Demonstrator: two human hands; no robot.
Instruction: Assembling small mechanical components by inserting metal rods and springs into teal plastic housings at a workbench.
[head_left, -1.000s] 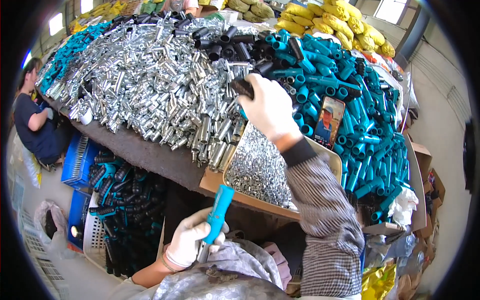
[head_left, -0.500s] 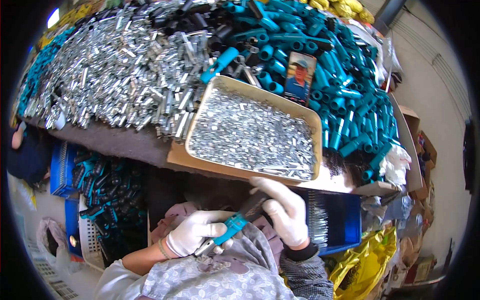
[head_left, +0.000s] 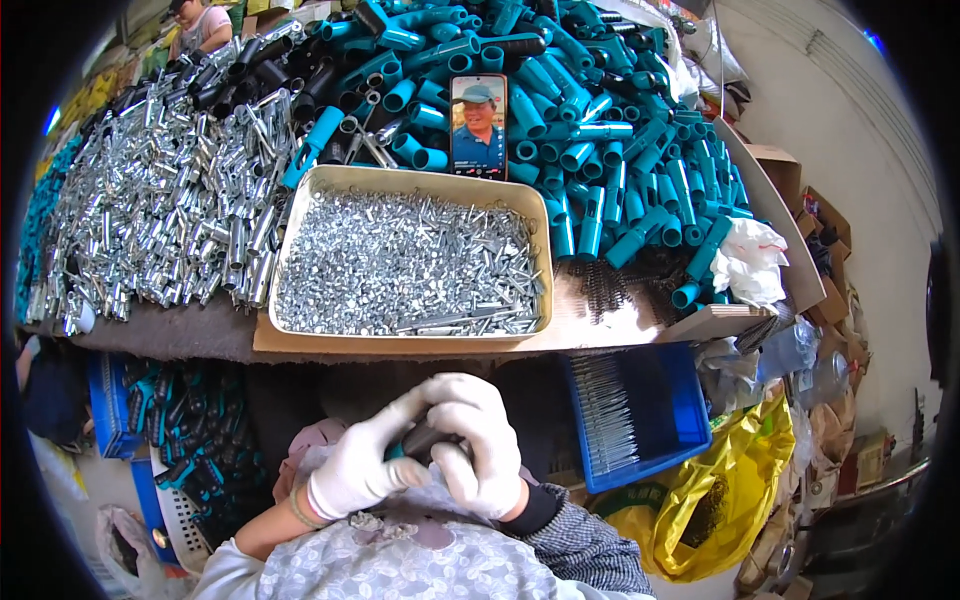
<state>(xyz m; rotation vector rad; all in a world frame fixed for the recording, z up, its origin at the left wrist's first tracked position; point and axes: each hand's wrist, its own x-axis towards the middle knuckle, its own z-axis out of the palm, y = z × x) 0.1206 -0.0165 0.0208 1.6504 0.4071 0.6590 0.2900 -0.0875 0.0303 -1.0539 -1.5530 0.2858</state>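
My left hand [head_left: 362,466] and my right hand [head_left: 482,440], both in white gloves, meet low in front of the table. Between them is a black-and-teal tool handle [head_left: 428,440], mostly covered by the gloves. The left fingers curl round its teal end, of which only a sliver shows. Over its black part the right fingers are wrapped. Straight ahead on the table edge sits a cream tray [head_left: 410,180] heaped with small metal pins and parts [head_left: 400,260].
Teal plastic sleeves [head_left: 600,150] pile up behind the tray, with loose metal pieces [head_left: 170,190] at left. A phone [head_left: 478,125] stands behind the tray. Below the table are black-and-teal handles [head_left: 205,430], a blue bin [head_left: 655,400] of metal rods and a yellow bag [head_left: 735,490].
My right hand has come in to my left and closed over the handle's black part. The teal part, plainly visible before, is now mostly covered. The whole view has shifted.
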